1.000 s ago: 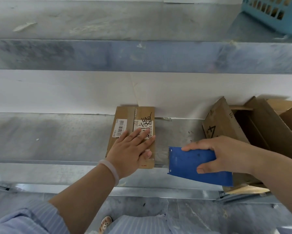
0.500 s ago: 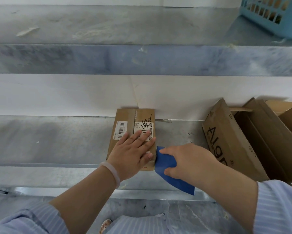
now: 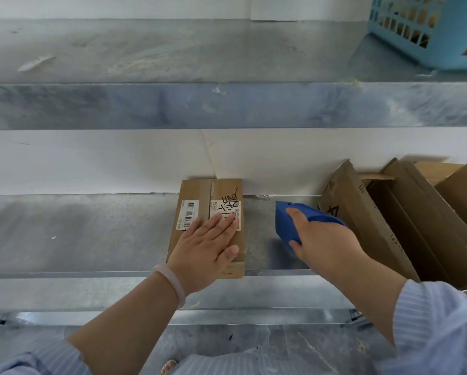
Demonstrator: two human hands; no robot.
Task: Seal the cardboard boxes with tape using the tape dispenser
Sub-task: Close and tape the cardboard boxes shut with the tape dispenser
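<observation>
Dispenser in right hand, now right of box; left hand flat atop.

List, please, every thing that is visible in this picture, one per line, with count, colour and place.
small cardboard box: one, brown with white labels, flat on the lower shelf, centre
tape dispenser: one, blue, right of the small box, apart from it
open cardboard boxes: several, brown, lower shelf, far right, leaning
basket: one, light blue, upper shelf, top right
shelves: two levels, grey metal
bracelet: one, pale, left wrist
left hand: flat on the small box
right hand: grip around the dispenser
</observation>
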